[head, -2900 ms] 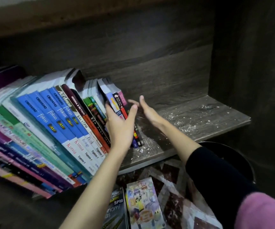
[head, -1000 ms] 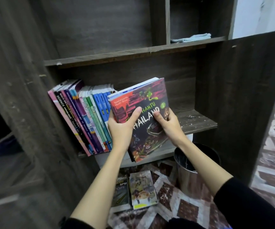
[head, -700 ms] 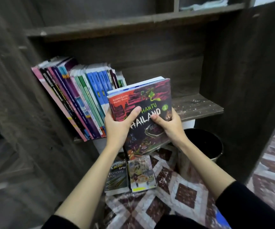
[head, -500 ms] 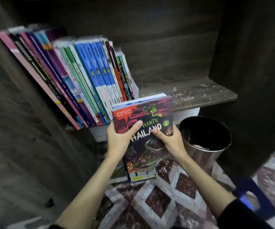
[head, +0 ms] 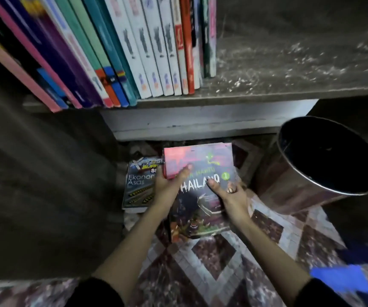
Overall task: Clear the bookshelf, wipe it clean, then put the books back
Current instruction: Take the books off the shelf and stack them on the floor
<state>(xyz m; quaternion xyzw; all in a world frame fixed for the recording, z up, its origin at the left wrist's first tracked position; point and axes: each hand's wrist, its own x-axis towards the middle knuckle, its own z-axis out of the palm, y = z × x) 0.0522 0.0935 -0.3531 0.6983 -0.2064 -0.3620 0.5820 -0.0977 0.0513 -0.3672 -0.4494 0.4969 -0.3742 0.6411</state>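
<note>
A: Two risks, biggest first. The shelf [head: 278,63] above the fingers is gritty w/ dust, and the leaning row of books [head: 147,52] up-left could topple if bumped.
B: Bin [head: 324,165], just right of the right fingers [head: 213,185]?
A: Open mouth, so a slip drops sth in. Both sets grip the held books [head: 200,209], left fingers [head: 184,171] at the edge, low over the floor.
B: Ekonomi book [head: 137,189], left of them?
A: Prob. a crooked pile.

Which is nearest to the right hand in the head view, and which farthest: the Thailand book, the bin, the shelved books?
1. Thailand book: gripped by the right hand.
2. Bin: just to its right, apart from it.
3. Shelved books: above and to the left.
</note>
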